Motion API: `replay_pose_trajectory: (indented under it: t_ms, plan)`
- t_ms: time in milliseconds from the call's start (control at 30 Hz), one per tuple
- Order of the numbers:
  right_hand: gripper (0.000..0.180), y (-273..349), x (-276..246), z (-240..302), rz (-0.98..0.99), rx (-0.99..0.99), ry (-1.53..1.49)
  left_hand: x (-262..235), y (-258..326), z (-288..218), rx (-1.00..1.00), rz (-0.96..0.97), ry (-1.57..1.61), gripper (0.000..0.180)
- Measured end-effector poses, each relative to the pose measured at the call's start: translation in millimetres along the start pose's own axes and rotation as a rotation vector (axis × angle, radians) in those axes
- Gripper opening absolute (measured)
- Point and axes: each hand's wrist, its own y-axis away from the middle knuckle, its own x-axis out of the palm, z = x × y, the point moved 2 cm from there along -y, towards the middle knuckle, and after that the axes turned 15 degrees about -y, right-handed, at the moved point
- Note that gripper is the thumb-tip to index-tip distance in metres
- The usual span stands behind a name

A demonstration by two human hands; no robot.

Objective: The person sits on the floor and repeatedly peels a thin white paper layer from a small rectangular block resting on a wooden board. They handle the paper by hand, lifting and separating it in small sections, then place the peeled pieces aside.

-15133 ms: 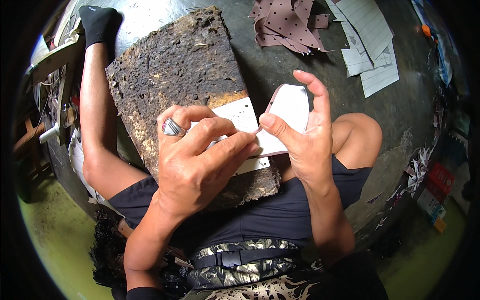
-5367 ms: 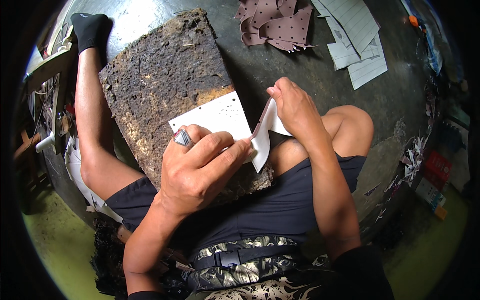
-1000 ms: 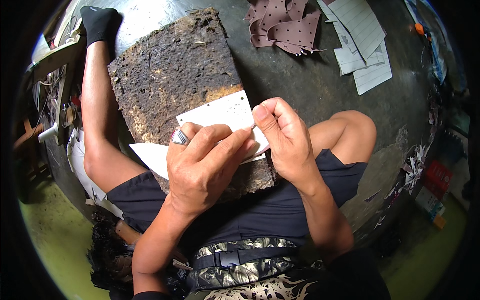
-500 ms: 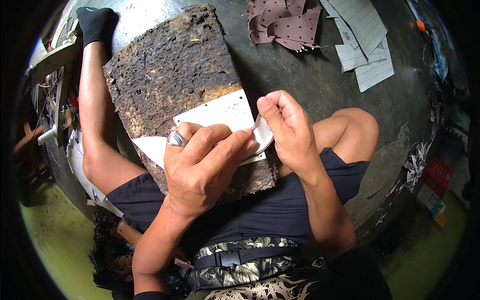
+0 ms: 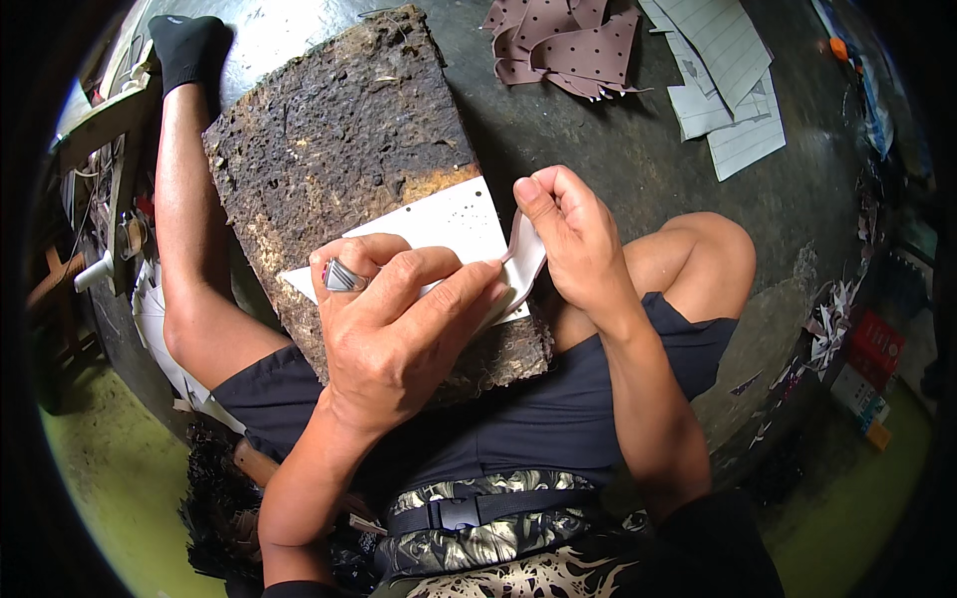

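Observation:
A thick, rough, dark board [image 5: 339, 130] lies across my lap. On it rests a flat white sheet [image 5: 461, 217] with small dark holes or dots. My left hand [image 5: 389, 334], with a ring on it, is bent over the sheet, its thumb and index fingertip closed on a thin white piece with a pale pinkish edge [image 5: 525, 261]. The right part of that piece curves upward past the board's right edge. My right hand [image 5: 578, 244] pinches its raised upper end between thumb and curled fingers. The left palm hides much of the piece; a pointed white end shows beyond it.
Brown dotted cut pieces [image 5: 563, 45] lie beyond the board on the dark floor. White lined sheets [image 5: 733, 105] overlap at the far right. Pale shreds [image 5: 829, 319] and a red packet [image 5: 875, 344] sit at the right. Dark scraps [image 5: 214, 508] are heaped at lower left.
My left ring finger and knuckles have shifted slightly left and up, and the pointed white end has moved to the right. The piece's curved end looks narrower and more folded up.

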Motion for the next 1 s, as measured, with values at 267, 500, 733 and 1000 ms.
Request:
replay_pose_trajectory:
  t_ms: [267,500,733,1000]
  plan:
    - [0.037,-10.7,-0.8,7.4,0.002,-0.016,0.127,-1.1,-1.7,3.7,-0.013,0.047,0.029,0.033]
    - [0.035,-19.9,-1.9,11.8,0.042,-0.117,0.238,-1.7,-4.2,7.3,-0.001,0.065,0.066,0.030]
    - [0.031,-31.2,-12.2,4.9,0.095,-0.106,0.258,-2.8,-6.4,6.9,0.031,0.059,0.052,0.028]
    - [0.070,35.5,-3.0,43.0,-0.152,0.188,-0.924,-0.2,-5.4,5.5,-0.001,0.023,0.082,0.027]
